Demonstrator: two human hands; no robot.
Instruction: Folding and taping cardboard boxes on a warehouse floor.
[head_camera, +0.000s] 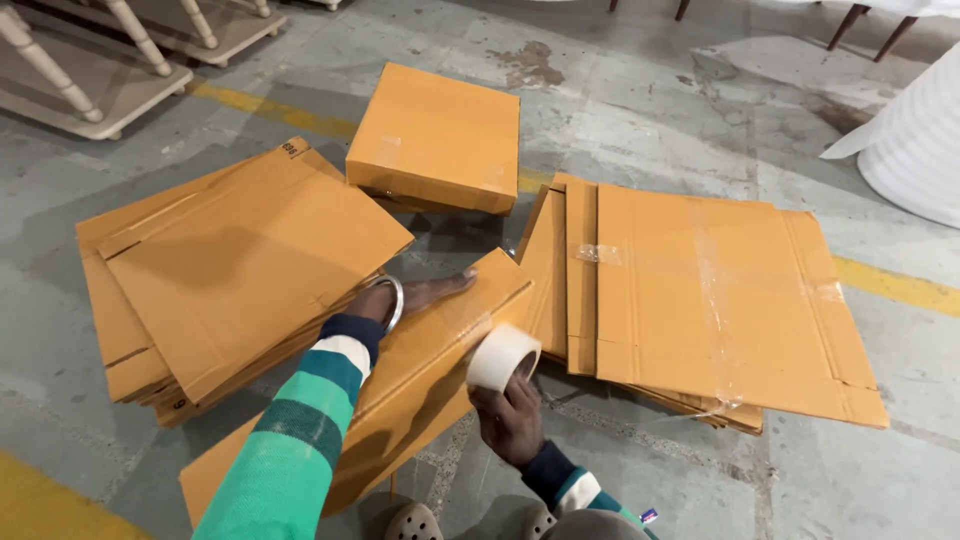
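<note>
Person crouched on the concrete floor (650, 120), sandal toes showing at the bottom edge. Left hand (425, 294) lies flat, fingers stretched out together, palm pressing down on a flattened orange cardboard box (420, 385) that rests tilted across the floor in front of them. Metal bangle (393, 300) on that wrist, striped green sleeve behind it. Right hand (512, 418) is curled around a roll of clear packing tape (503, 357), thumb and fingers gripping it from below, the roll held right at the box's right edge.

Stack of flat cartons (230, 270) to the left, its edge touching the pressed box near the wrist. Another flat stack (720, 300) to the right, with shiny tape strips across it. A closed, made-up box (435, 140) sits behind, between the two stacks. White foam roll (915, 150) far right, pale furniture legs (60, 70) top left.

Risks, as I judge it: the box sits slanted on uneven support, so it could slide or flex under the palm. Tape pulled one-handed could go on skewed or wrinkle. The loose tape end isn't visible, can't tell if it's stuck down.
</note>
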